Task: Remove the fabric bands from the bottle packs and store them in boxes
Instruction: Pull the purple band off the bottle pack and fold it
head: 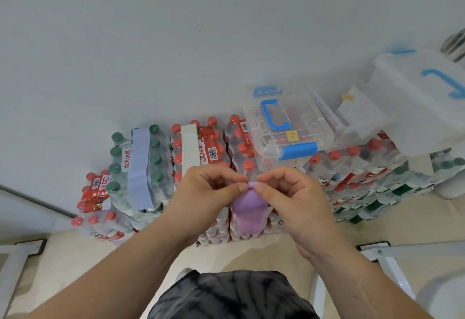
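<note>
My left hand [208, 193] and my right hand [292, 198] both pinch the top of a purple fabric band [249, 210], which hangs down in front of the red-capped bottle packs [239, 147]. A lavender-blue band [141, 167] wraps the green-capped pack [156, 160] on the left. Beside it, a white band [190, 147] wraps a red-capped pack. A clear plastic box with blue handle and latches [284, 122] sits shut on top of the packs just behind my hands.
More clear boxes [415, 97] rest on stacked bottle packs [364, 175] at the right. A lower red-capped pack [98, 208] stands at the far left. White metal frame feet [392, 255] lie on the floor at both sides. A plain wall rises behind.
</note>
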Tool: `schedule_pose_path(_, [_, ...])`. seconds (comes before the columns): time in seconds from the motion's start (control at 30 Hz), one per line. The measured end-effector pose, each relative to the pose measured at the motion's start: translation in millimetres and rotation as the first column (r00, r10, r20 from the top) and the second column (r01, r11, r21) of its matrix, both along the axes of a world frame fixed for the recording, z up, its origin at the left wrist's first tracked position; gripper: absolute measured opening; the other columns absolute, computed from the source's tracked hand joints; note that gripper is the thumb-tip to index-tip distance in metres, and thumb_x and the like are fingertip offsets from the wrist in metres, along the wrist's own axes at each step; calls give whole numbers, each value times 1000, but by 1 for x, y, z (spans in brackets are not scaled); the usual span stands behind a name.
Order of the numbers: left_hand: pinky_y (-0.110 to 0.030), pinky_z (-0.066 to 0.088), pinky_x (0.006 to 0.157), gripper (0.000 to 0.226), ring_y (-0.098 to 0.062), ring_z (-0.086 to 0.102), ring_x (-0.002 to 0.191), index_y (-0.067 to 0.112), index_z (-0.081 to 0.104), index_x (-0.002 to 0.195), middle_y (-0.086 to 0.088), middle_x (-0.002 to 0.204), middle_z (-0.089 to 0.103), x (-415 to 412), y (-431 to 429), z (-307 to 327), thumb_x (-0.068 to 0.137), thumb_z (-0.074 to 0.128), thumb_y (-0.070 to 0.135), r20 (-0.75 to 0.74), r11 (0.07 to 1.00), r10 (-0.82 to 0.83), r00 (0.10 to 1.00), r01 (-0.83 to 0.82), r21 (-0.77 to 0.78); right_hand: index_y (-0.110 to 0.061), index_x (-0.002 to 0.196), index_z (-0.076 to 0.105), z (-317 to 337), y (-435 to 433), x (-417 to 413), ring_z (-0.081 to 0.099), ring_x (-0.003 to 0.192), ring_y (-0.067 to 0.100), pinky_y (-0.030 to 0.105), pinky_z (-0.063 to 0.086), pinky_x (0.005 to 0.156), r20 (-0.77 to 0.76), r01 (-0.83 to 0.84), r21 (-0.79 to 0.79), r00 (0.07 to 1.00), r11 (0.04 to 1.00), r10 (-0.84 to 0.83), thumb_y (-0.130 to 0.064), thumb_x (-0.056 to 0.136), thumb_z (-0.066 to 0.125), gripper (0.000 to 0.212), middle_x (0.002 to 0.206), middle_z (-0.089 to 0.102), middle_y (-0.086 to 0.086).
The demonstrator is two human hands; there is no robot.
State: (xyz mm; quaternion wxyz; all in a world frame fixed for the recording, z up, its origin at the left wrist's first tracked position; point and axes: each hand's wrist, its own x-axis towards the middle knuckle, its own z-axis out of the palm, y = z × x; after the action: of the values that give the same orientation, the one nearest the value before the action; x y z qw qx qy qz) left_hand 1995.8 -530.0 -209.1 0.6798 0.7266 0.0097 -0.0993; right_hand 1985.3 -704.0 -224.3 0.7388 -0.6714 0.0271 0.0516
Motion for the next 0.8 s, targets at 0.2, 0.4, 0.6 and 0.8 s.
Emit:
schedule_pose_path(0.2, [-29,59,71,10,-19,72,77,17,79,83,-8,81,77,2,-1,0,73,79,13,16,1000,21,1000,-21,1,-14,93,68,0,0,1,72,74,14,20,55,66,-62,74,52,996,996,-71,-9,84,75,12,81,77,10])
schedule_pose_path(0.4, [-40,61,78,11,-26,73,82,9,79,91,-10,83,77,2,-3,0,82,76,4,4,999,22,1000,-22,36,-25,74,78,-3,3,0,73,76,16,27,57,70,-10,169,10,986,986,-169,-17,76,81,9,79,78,4])
schedule_pose_path(0.6, [-44,62,81,12,-27,74,85,12,80,88,-8,85,78,0,-8,2,84,74,4,22,999,34,999,-34,24,-27,77,82,-1,5,-3,73,82,19,36,58,80,17,187,33,982,982,-187,-31,69,78,10,83,79,2])
schedule_pose_path(0.8, [-37,61,79,12,-22,74,83,14,80,88,-6,85,78,0,-10,2,84,73,5,33,999,38,999,-39,23,-30,78,80,-2,8,-6,73,82,18,30,58,76,26,193,63,980,979,-195,-29,69,79,9,83,78,3])
